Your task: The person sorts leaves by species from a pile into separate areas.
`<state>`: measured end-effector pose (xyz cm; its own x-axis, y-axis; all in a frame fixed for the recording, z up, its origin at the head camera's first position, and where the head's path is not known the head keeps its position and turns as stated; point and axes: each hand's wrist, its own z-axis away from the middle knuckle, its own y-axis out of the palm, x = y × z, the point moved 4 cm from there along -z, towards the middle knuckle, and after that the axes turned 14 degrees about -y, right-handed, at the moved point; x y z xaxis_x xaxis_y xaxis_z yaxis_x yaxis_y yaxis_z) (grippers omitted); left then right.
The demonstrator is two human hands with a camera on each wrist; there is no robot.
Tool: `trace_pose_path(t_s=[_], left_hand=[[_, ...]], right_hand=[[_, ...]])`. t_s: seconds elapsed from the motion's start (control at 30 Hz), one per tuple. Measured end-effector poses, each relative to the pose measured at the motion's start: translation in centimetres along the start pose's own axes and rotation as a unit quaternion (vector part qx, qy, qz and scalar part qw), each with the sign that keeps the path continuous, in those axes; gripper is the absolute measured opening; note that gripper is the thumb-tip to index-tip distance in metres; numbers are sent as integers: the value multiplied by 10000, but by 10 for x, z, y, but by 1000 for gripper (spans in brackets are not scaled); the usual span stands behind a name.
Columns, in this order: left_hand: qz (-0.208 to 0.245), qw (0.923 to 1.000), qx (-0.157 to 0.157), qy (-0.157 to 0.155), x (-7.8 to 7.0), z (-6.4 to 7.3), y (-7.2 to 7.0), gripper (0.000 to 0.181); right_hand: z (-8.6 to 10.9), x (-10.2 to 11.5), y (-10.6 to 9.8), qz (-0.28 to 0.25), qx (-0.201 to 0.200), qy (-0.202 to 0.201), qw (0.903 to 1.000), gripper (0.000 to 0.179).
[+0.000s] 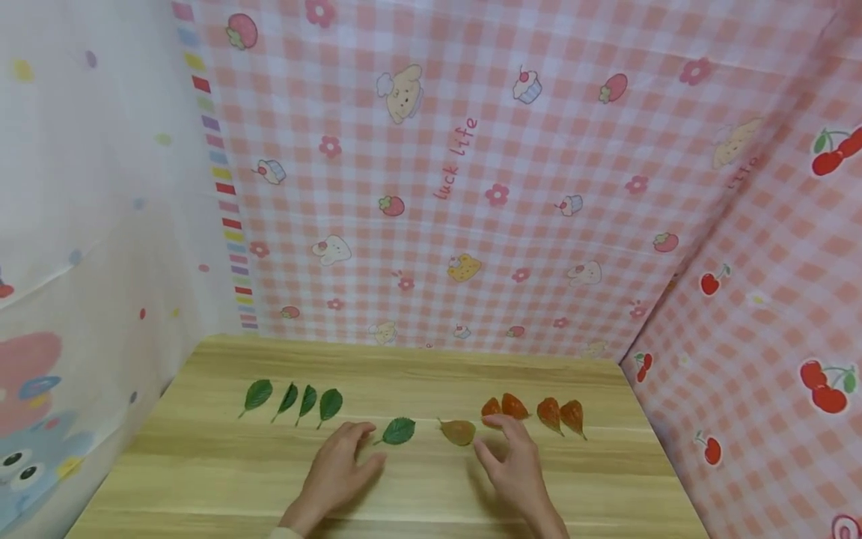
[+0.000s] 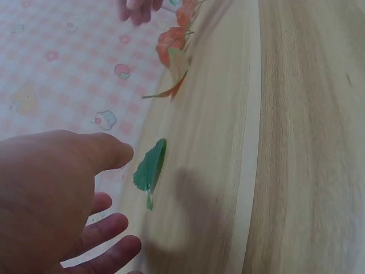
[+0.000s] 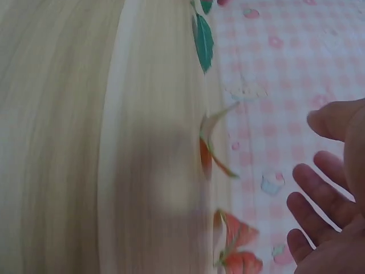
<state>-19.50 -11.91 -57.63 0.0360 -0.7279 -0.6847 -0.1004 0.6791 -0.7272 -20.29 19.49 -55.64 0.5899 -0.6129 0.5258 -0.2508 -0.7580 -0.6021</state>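
My left hand hovers over the table with its fingers spread apart and nothing between them. Just right of its fingertips lies a single green leaf, seen in the left wrist view with its edges curled up. My right hand is likewise parted and holds nothing. Left of its thumb sits a yellowish-orange leaf, its stalk toward the left. Beyond the right fingertips are two orange-red leaves, one partly hidden by the fingers; whether the hand touches it I cannot tell.
Several green leaves stand in a row at the left of the wooden table. Two more orange-red leaves lie at the right. A pink checked cloth hangs behind the table, with more printed cloth at both sides.
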Motion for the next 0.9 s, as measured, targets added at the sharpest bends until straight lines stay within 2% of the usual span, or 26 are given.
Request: trace_pose_path(t_s=[0.13, 0.43, 0.67, 0.9], left_hand=[[-89, 9999, 38, -35, -2, -5, 7, 47], [89, 9999, 80, -71, -2, -22, 17, 31], [166, 9997, -25, -195, 7, -33, 27, 18], [53, 9994, -229, -253, 5, -32, 27, 17]], right_hand=[[-4, 6, 17, 111, 405, -198, 9989, 36], [-18, 4, 45, 264, 1072, 28, 9939, 29], [-21, -1, 57, 501, 1233, 208, 9909, 29], [-20, -6, 63, 609, 1202, 275, 9905, 29]])
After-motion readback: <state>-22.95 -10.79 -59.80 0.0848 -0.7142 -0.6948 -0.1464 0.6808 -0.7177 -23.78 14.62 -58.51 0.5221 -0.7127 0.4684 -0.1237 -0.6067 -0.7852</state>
